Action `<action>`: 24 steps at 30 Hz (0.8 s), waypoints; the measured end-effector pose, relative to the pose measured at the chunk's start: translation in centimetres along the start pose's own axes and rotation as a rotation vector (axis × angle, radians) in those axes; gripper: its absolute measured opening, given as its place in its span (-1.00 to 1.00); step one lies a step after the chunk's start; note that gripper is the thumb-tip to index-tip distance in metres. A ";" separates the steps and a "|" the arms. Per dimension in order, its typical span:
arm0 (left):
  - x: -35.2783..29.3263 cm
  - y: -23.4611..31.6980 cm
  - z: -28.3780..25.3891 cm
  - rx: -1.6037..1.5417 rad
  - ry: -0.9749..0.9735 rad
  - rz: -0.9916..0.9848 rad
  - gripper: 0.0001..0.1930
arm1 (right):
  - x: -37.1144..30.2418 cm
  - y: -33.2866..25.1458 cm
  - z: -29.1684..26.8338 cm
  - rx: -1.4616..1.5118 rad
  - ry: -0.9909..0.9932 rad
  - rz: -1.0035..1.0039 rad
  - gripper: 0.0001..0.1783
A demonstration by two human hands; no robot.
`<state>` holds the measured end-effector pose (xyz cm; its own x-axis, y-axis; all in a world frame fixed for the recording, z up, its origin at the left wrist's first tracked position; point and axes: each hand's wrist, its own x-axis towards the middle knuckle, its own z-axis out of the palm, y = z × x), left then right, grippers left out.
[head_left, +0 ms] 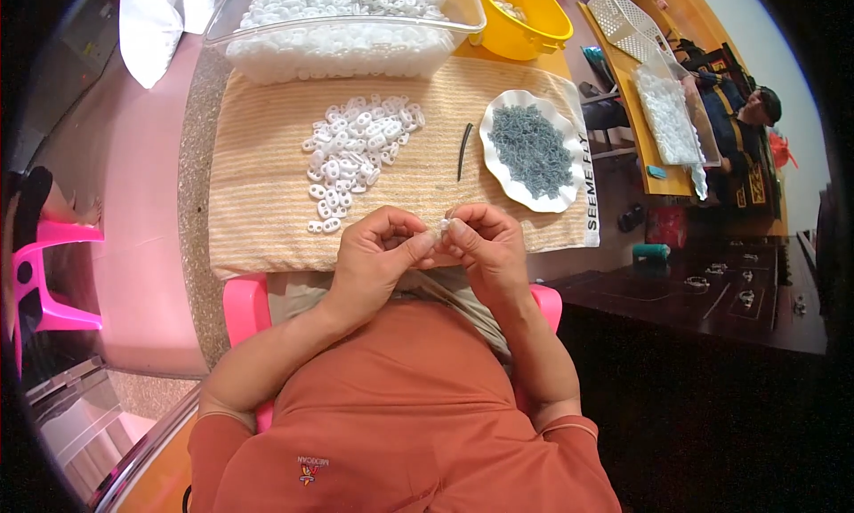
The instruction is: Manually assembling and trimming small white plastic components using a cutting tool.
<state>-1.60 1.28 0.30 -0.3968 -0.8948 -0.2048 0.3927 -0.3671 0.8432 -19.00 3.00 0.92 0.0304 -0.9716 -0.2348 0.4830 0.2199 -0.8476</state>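
My left hand (378,255) and my right hand (495,255) meet at the table's near edge, both with thumb and fingers closed in a pinch. Between their fingertips shows a small white plastic piece (446,223), mostly covered by the fingers. Beyond my left hand lies a loose pile of white oval plastic pieces with two holes (360,144). A white scalloped plate (495,168) sits beyond my right hand, heaped with small grey-blue plastic bits (532,148). Left of the plate rests a thin black stick (463,153).
A striped cloth (258,175) covers the table. At its far side stand a clear bin (463,19) full of white pieces and a yellow tub (543,24). Another person (734,113) sits at a table on the right. A pink stool (62,308) stands on the left.
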 end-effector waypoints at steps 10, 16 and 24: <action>0.0 -0.2 0.2 -0.056 -0.008 0.028 -0.83 | -0.1 0.2 0.5 0.042 0.006 0.020 -0.90; -0.1 0.0 0.2 -0.051 0.030 0.039 -0.84 | -0.3 0.0 0.8 -0.046 -0.062 0.027 -0.90; -0.2 0.1 0.2 -0.028 0.063 0.074 -0.87 | -0.4 -0.2 1.4 -0.064 -0.037 0.049 -0.87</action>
<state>-1.66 1.44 0.48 -0.3131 -0.9337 -0.1736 0.4427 -0.3052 0.8432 -17.91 3.28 1.80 0.0860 -0.9617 -0.2601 0.4235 0.2716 -0.8642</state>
